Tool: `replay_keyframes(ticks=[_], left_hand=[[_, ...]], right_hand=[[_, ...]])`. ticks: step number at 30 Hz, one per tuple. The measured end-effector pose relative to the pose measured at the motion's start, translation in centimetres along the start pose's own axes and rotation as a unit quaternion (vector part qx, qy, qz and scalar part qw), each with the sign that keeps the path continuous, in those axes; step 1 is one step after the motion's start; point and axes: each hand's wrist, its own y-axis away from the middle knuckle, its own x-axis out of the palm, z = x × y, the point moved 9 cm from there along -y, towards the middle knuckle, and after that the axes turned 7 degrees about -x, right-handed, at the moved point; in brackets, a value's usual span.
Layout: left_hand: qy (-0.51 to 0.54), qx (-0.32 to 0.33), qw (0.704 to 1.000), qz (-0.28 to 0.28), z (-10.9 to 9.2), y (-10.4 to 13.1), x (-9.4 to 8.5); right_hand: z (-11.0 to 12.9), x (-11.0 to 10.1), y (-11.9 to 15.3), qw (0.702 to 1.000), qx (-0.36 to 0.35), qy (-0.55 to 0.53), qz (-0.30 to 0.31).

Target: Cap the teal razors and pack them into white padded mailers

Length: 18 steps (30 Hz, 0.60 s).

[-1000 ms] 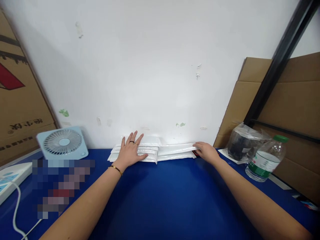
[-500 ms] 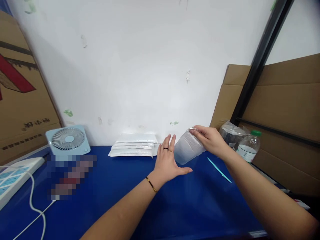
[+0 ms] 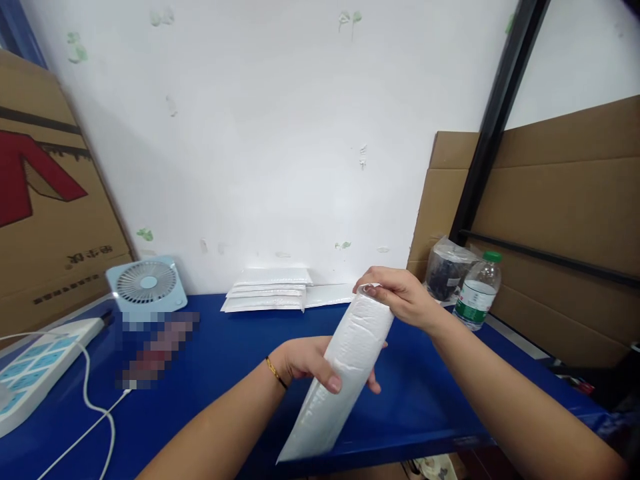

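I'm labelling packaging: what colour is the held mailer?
The mailer is white; the head view shows it.

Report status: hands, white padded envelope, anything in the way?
Left hand gripping white padded envelope mid-length. Right hand pinching its upper end. Envelope tilted. No obstruction seen; white stack beyond, by the wall.

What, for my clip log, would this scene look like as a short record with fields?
Left hand: around the middle of a white envelope
Right hand: gripping its far end
Envelope pose: tilted
Back of table: stack of white envelopes near the wall
Left side: fan, power strip, carton
Right side: bottle, bagged dark item
Unclear: contents of pixelated patch
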Motion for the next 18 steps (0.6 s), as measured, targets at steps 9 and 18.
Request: replay_keyframes(ticks=[9, 18], left_hand=[[-0.483, -0.175, 0.777, -0.365, -4.9, 4.2, -8.8], [-0.707, -0.374, 0.545, -0.252, -7.1, 0.2, -7.5]], right_hand=[[-11.0, 2.0, 9.6, 0.771, 0.197, -0.396, -0.458], [-15.9, 13.7, 10.6, 0.479, 0.325, -0.658, -0.481]])
